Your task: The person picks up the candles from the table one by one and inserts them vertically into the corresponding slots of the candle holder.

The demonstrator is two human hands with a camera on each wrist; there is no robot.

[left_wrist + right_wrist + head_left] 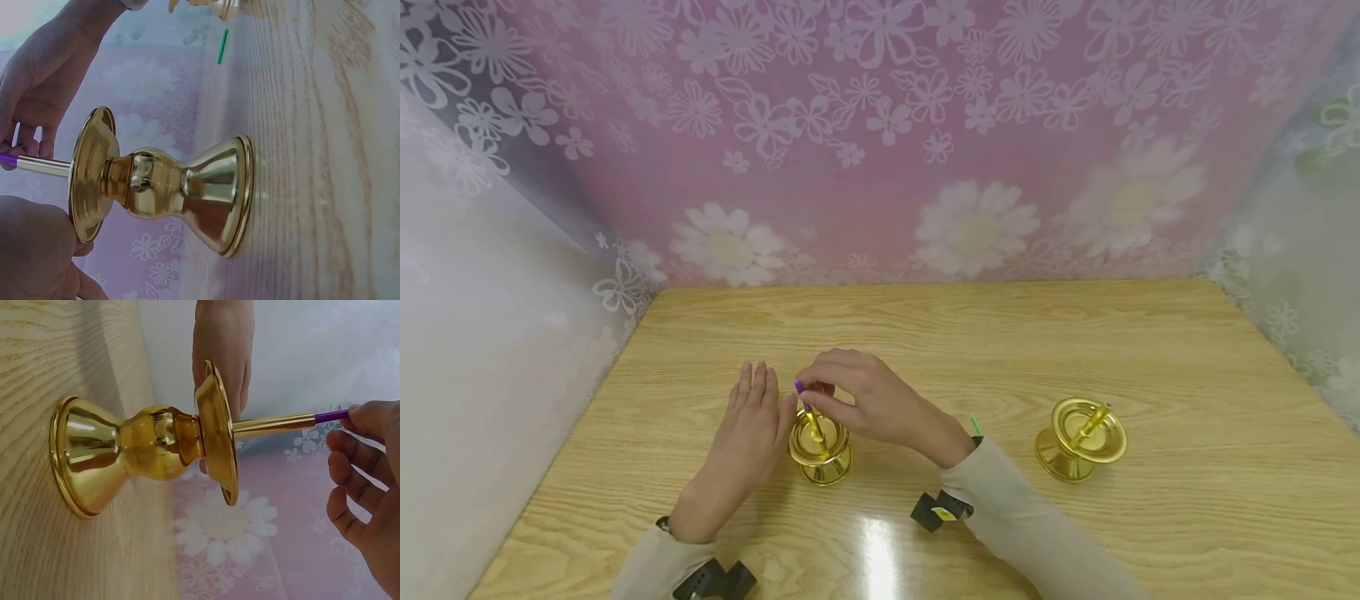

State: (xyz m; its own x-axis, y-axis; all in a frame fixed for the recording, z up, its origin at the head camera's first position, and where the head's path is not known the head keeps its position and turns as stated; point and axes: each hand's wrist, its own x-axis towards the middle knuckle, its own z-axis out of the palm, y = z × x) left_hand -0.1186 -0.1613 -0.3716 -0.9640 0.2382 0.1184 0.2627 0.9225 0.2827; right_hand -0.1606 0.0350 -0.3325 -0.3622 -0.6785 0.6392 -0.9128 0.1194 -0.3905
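Note:
A gold candle holder [826, 473] with a wide dish and a thin upright tube stands on the table. From the tube's top end pokes a short purple stick [331, 416]. My right hand [868, 396] pinches the outer end of this stick between thumb and index finger, and the other fingers curl loosely. On the holder's left side is my left hand [751, 433], its fingers straight and pointing away from me, the thumb at the dish rim. In the left wrist view, that hand [31, 247] lies close along the dish [94, 175].
A second gold candle holder [1067, 457] stands to the right, its tube leaning over the dish. A green stick [976, 424] lies on the wooden table [925, 325] beyond my right wrist. Flowered cloth [850, 183] hangs at the back and both sides.

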